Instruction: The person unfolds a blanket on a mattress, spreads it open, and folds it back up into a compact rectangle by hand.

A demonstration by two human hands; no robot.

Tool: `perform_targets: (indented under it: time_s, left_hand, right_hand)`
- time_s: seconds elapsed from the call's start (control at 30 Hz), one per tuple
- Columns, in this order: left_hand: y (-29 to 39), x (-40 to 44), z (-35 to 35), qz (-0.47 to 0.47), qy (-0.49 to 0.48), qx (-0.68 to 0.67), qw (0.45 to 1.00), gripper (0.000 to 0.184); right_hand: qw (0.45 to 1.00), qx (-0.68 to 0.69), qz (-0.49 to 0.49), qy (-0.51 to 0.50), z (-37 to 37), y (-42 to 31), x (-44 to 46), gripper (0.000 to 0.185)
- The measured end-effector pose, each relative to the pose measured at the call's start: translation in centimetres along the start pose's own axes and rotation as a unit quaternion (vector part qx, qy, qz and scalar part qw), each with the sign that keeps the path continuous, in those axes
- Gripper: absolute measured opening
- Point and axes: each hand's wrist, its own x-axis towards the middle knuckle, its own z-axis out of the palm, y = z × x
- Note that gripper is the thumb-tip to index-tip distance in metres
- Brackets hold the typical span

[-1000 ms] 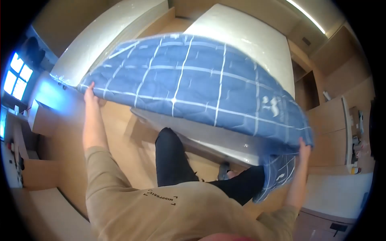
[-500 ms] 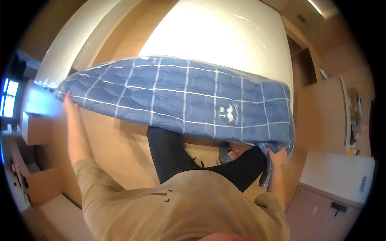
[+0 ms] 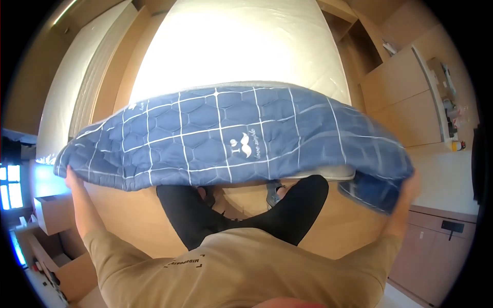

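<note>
The left hand (image 3: pixel 73 177) pinches one end of a blue quilted pad (image 3: pixel 200 143), its fingers closed; the blurred right hand (image 3: pixel 411 186) touches the other, its finger opening impossible to tell. Between both hands' fingers stretches the pad, printed "I" and "love"; nearer the body, shirt (image 3: pixel 236 272) lettering begins "MID".

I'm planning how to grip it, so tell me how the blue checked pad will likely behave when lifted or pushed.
The blue checked pad will probably flop: a flap hangs bent near the right hand. Its thin-looking quilting suggests it may be light for its size. The mattress beyond looks shiny, so the pad might slide on it.
</note>
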Motion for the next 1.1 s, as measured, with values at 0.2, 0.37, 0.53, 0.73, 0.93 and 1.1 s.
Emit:
perform_targets:
  time_s: [0.2,0.37,0.53,0.73,0.93,1.1]
  left_hand:
    - [2.5,-11.8,2.6,0.005,0.169,0.649,0.742,0.051]
    - [-2.9,-23.1,12.6,0.34,-0.337,0.691,0.542,0.052]
    - [-4.2,-32.8,25.2,0.515,-0.508,0.504,0.471,0.039]
    - [-7.2,-35.9,33.7,0.532,-0.519,0.386,0.547,0.048]
    - [-5.6,-37.2,36.9,0.491,-0.562,0.505,0.434,0.059]
    - [-7.5,-33.9,38.8,0.307,-0.664,0.372,0.571,0.044]
  right_hand:
    - [0.945,-0.217,-0.029,-0.245,7.4,-5.5,5.1,0.03]
    - [0.939,0.107,-0.125,-0.301,13.3,-18.5,4.0,0.028]
    - [0.868,0.269,-0.343,-0.239,7.4,-37.7,5.7,0.023]
    - [0.862,0.279,-0.363,-0.218,13.4,-43.8,7.7,0.034]
    - [0.869,0.137,-0.322,-0.35,12.4,-42.3,11.8,0.053]
    - [0.856,0.316,-0.329,-0.243,15.0,-38.6,13.7,0.046]
